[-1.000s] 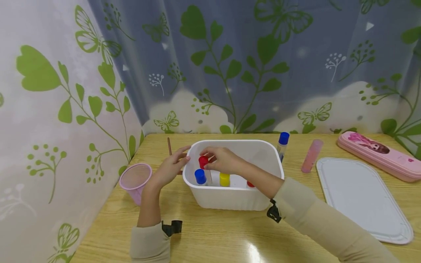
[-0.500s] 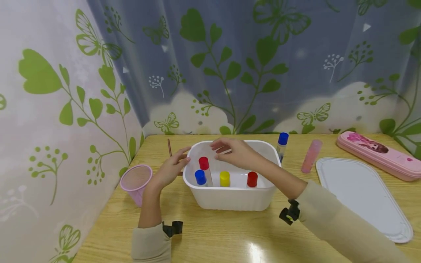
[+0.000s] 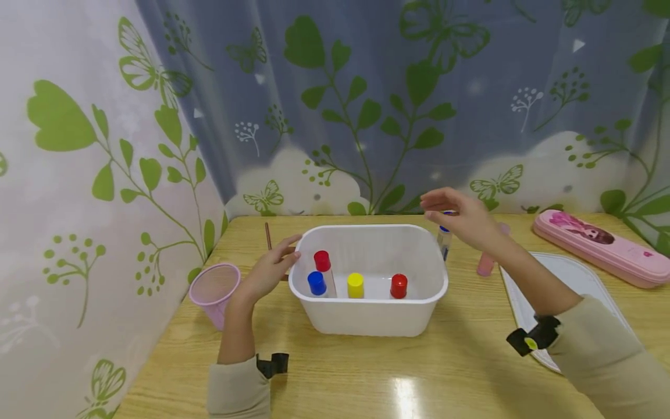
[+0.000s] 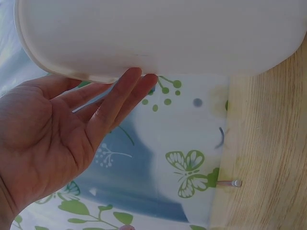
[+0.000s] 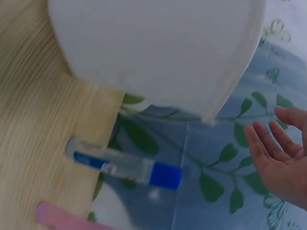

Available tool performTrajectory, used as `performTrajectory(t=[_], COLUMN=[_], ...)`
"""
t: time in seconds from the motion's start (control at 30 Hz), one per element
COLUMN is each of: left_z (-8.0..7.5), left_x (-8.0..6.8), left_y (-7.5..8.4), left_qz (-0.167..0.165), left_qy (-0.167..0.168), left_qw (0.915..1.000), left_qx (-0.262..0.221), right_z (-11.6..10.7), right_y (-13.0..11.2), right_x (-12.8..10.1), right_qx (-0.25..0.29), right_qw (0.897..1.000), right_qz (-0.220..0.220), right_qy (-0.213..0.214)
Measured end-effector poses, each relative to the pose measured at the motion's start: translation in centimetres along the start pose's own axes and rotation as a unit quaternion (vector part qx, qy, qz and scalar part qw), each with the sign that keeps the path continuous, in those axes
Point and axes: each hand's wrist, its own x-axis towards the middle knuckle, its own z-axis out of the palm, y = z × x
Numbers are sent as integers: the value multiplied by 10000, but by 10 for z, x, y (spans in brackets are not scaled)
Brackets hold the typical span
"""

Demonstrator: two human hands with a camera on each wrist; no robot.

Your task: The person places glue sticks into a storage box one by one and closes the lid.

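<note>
Rear boundary: a blue-grey curtain (image 3: pixel 340 87) with vertical folds, printed with green leaf sprigs (image 3: pixel 370 113) and pale cloud shapes (image 3: pixel 293 180) low down. Left boundary: a whitish hanging (image 3: pixel 63 192) of matching print. Furniture: a light wood-grain tabletop (image 3: pixel 345 372), bearing one bright glare patch (image 3: pixel 405 396) near the viewer.

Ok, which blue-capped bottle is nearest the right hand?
The bottle outside the white bin, past its right end; the other blue-capped one is inside.

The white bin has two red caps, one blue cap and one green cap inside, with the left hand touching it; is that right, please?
Not quite: the head view shows a yellow cap, not a green one. The two red caps, blue cap and left hand touching the white bin are right.
</note>
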Motion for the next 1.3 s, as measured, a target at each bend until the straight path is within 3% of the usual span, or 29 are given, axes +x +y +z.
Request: performTrajectory(t=[0.17,0.37,0.73,1.03,1.3], left_z=[-1,-1,-1,-1,-1], left_x=[-1,-1,-1,-2,-1], left_y=[-1,1,3,2,1], left_qz=[-7,-38,-36,-51,0], left_qy=[15,26,27,30,15], left_qw=[10000,10000,10000,9999,9999], left_qx=[-23,-48,-78,-82,-111], right_z=[-7,-1,21,29,24], right_y=[27,58,91,97,79], right_x=[-4,-7,-7,-5,-10], right_qx=[-401,-578,-521,-441,-329], right_qw=[9968,9896,9869,9837,9870], right_qz=[277,504,887,738,475], right_qy=[633,1220,1244,1578,1499])
